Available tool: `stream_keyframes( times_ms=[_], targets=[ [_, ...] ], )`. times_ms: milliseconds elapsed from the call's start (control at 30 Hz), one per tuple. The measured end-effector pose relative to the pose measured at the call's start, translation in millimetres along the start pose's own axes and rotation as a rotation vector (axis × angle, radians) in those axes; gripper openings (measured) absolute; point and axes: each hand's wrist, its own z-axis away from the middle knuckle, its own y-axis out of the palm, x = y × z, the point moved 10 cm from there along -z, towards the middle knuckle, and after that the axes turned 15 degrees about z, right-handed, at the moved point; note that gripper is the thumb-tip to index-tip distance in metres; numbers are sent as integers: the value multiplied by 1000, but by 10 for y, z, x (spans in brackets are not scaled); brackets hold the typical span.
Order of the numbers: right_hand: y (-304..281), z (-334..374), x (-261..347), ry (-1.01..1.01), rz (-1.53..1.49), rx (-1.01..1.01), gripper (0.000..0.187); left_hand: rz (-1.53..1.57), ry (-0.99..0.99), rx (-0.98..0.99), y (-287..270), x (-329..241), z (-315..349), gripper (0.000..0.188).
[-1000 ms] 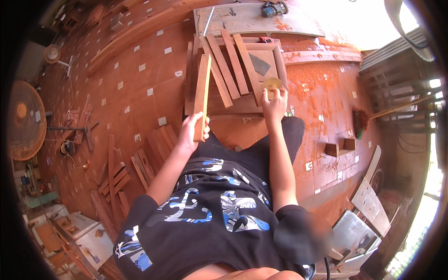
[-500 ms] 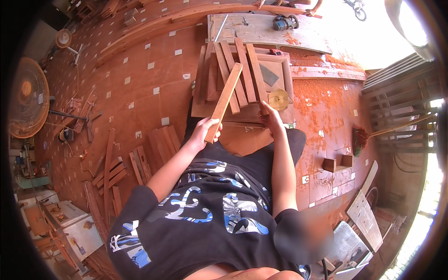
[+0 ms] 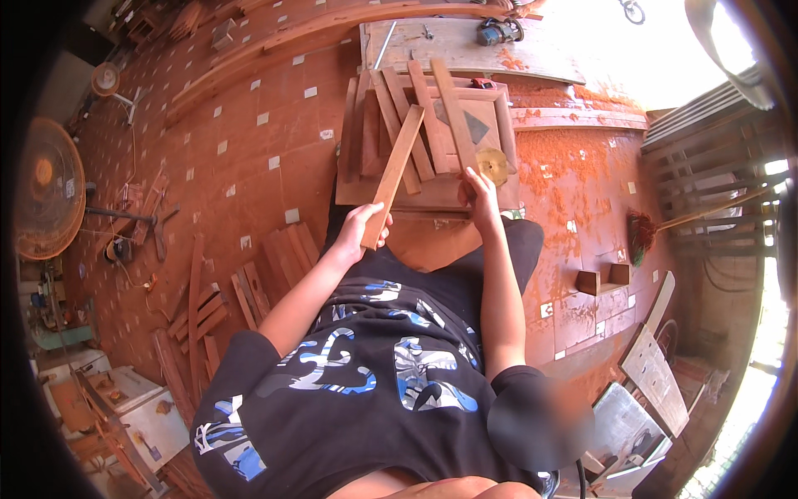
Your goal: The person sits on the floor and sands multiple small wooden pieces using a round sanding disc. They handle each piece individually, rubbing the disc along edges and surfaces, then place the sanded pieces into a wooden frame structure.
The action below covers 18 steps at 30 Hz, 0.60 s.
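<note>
My left hand [image 3: 364, 229] is wrapped round the near end of a light brown wooden strip [image 3: 394, 176], which slants up and away to the right. My right hand [image 3: 480, 200] grips the near end of another wooden strip [image 3: 453, 116], its far end pointing away over the stack. Between and beyond the hands, several loose strips [image 3: 402, 121] lie across a panelled wooden board [image 3: 357, 193] in front of my knees. A round yellowish disc [image 3: 492, 167] and a dark grey flat piece [image 3: 465, 122] rest on the board, right of the strips.
Behind the board stands a low plank bench [image 3: 540, 54] with a blue power tool [image 3: 499, 32]. Orange shavings [image 3: 573, 179] cover the floor at right, near a broom [image 3: 642, 236] and a small wooden box [image 3: 603, 281]. Cut wood [image 3: 289, 252] and a fan [image 3: 51, 188] are at left.
My right hand has raised its strip off the pile, and the strip's far end has moved farther away and left. My left hand keeps its strip, nearly in place.
</note>
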Motion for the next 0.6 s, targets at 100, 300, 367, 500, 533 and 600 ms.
stream_keyframes(
  times_ms=[100, 300, 367, 500, 533, 600],
  targets=[
    [141, 62, 222, -14, -317, 104, 35, 58, -29, 7, -48, 25, -46, 43],
    [38, 207, 204, 25, 34, 160, 32, 121, -44, -5, -73, 47, -61, 57],
    [41, 234, 114, 65, 193, 196, 33, 125, -57, -8, -98, 62, -79, 59],
    [96, 230, 117, 36, 54, 189, 35, 136, -38, -6, -146, 28, -75, 61],
    [141, 242, 144, 16, -10, 218, 38, 125, -36, -14, -155, 28, -76, 62],
    [187, 236, 134, 45, -108, 248, 38, 126, -36, -14, -148, 35, -89, 63]
  ],
)
